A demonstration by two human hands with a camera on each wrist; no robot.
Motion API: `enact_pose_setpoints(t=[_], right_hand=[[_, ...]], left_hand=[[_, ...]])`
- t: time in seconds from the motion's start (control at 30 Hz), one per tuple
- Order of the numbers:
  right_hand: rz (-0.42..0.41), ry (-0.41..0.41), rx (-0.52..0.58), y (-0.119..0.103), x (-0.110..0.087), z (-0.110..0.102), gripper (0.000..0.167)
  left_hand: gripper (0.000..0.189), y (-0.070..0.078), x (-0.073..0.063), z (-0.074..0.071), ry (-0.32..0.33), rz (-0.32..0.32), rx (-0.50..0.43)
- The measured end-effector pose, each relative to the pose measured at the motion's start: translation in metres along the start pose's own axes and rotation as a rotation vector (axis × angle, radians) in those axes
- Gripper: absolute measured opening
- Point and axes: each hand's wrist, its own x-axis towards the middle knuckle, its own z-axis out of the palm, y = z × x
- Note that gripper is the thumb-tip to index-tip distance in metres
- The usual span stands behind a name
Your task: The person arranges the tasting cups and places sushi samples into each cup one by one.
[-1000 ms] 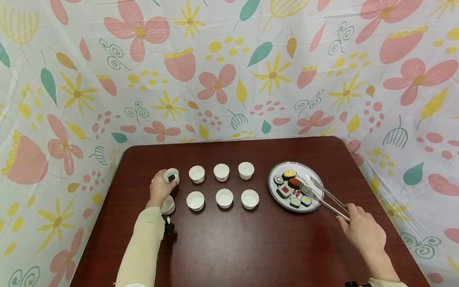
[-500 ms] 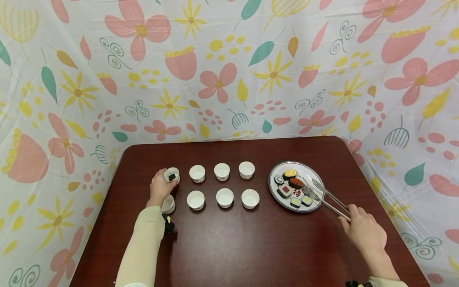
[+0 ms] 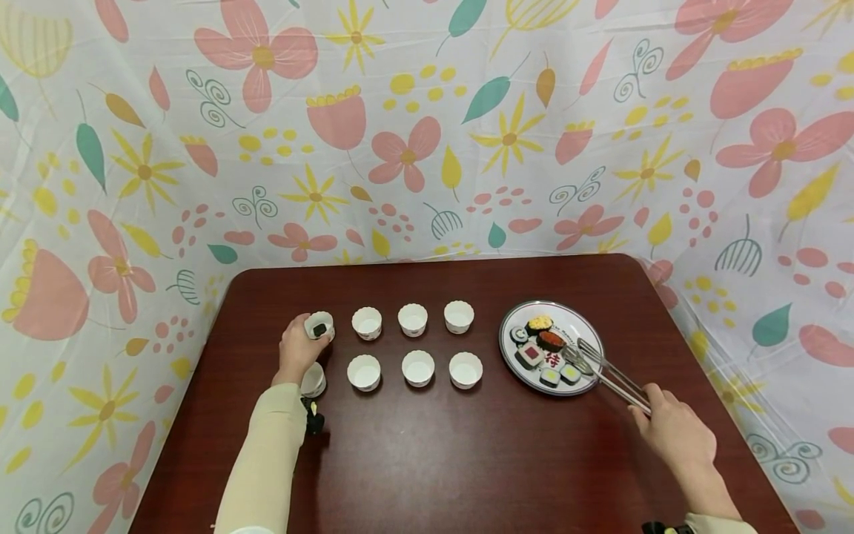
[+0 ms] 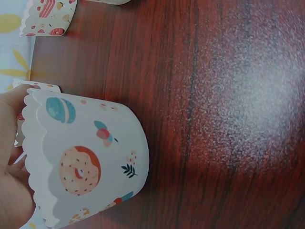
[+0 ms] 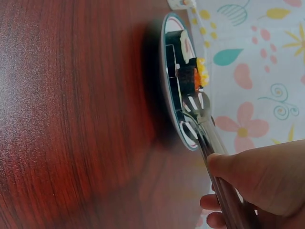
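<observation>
My left hand (image 3: 298,352) grips the back-left paper baking cup (image 3: 311,321), which holds a small dark sushi piece (image 3: 319,329). In the left wrist view, a scalloped paper cup with a doughnut print (image 4: 102,143) stands close in front of my fingers. My right hand (image 3: 677,430) holds metal tongs (image 3: 623,387) by their arms, thumb on one side and fingers curled round the other. Their slotted tips, spread apart, hang over the right part of a round plate (image 3: 517,371). Several sushi pieces lie there, among them one topped orange-red (image 3: 551,340) and one topped yellow (image 3: 539,323).
White paper cups stand in two rows left of the plate, including a back-row cup (image 3: 458,317) and a front-row cup (image 3: 465,371). All rest on a dark red wooden table (image 3: 427,460). A flowered cloth (image 3: 407,156) hangs behind the table and at both sides.
The tongs' tips have shifted slightly toward the near right side of the plate, and their arms look a little closer together. My left hand stays at the same cup.
</observation>
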Motion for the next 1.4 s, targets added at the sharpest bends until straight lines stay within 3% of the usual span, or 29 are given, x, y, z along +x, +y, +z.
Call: enact_pose_setpoints(t=[0.5,0.87,1.1,1.4], right_hand=[[-0.010,0.020,0.010,0.001,-0.003,0.003,0.031],[0.012,0.010,0.021,0.005,-0.004,0.003,0.030],[0.043,-0.007,0.016,0.006,-0.004,-0.001,0.032],[0.012,0.029,0.025,0.003,-0.002,-0.003,0.032]], left_hand=[[0.069,0.001,-0.001,-0.001,-0.010,0.007,0.005],[0.083,0.000,-0.002,-0.007,-0.066,0.012,0.018],[0.086,0.006,0.002,-0.016,-0.079,0.071,0.041],[0.087,0.026,0.006,-0.024,-0.098,0.162,0.030]])
